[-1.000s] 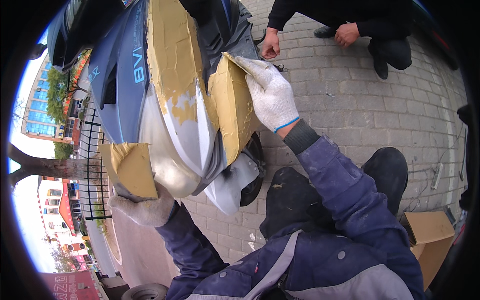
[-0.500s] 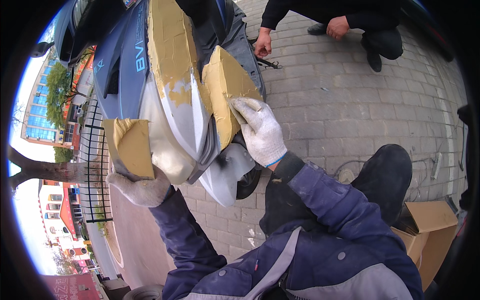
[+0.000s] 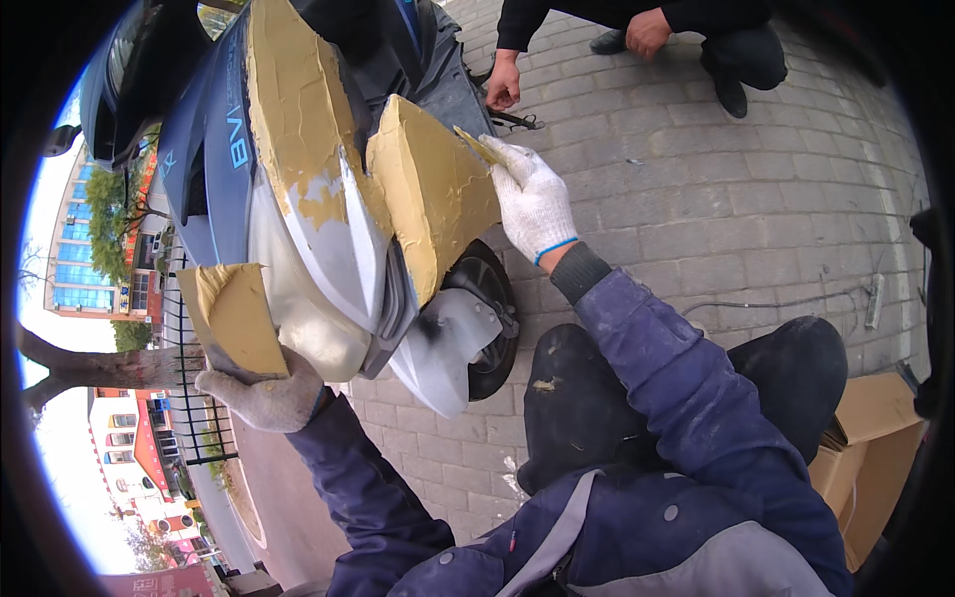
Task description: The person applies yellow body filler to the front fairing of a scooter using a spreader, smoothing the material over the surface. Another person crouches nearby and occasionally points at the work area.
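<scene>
The gloved left hand (image 3: 264, 396) has its grip clamped on a flat board (image 3: 202, 323) bearing yellow putty (image 3: 244, 323). Farther, the right hand (image 3: 535, 204) clamps its grip on a thin yellow spreader (image 3: 476, 145), beside the putty-covered panel (image 3: 423, 194) of a scooter (image 3: 231, 199). Beyond, another person (image 3: 744, 60) crouches.

Mustard putty (image 3: 428, 199), blue and silver scooter (image 3: 356, 257)

Ridged tan putty (image 3: 430, 204) partly coats the blue scooter (image 3: 217, 184) and a board (image 3: 199, 316).
</scene>
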The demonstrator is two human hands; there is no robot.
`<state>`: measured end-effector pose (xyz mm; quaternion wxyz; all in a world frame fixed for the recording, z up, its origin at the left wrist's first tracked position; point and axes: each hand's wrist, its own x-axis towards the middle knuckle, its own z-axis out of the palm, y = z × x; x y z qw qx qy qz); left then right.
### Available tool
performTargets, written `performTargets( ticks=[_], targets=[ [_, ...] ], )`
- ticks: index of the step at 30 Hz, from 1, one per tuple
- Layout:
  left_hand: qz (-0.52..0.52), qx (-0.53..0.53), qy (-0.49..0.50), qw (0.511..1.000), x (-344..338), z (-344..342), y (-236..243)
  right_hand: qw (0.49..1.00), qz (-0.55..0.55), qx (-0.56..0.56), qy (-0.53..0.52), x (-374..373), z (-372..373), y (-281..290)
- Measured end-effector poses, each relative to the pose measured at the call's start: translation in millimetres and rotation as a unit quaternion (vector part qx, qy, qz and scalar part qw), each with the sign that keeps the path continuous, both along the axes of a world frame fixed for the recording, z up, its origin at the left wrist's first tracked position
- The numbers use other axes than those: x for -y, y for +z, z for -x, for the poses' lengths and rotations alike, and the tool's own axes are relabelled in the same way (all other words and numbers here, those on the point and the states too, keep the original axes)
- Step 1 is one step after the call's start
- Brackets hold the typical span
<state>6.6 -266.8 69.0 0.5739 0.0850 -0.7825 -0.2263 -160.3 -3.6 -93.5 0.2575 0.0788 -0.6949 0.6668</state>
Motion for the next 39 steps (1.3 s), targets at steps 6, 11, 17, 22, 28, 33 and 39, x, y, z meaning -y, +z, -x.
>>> performTargets(
  ticks=[6,11,17,22,28,33,39],
  targets=[
    [-0.315,-0.136,-0.334,0.878,9,-2,7,1.000,-0.017,0.005,0.003,28,20,-4],
    [0.050,0.001,-0.010,0.999,3,0,1,0.999,-0.032,-0.013,0.002,35,-6,-9],
    [-0.305,-0.144,-0.329,0.882,3,1,8,0.998,-0.020,0.026,0.051,12,-60,-9],
    [-0.154,-0.090,-0.205,0.962,15,-1,1,0.997,0.002,0.076,0.020,-6,-32,-6],
    [0.044,-0.013,-0.095,0.994,16,1,-6,1.000,-0.022,0.012,0.014,11,22,7],
    [0.087,-0.020,-0.004,0.996,7,3,0,0.999,-0.043,0.010,0.020,27,-8,5],
    [0.198,-0.015,0.008,0.980,0,0,4,0.996,-0.013,0.058,0.060,5,-52,-13]
  ],
)
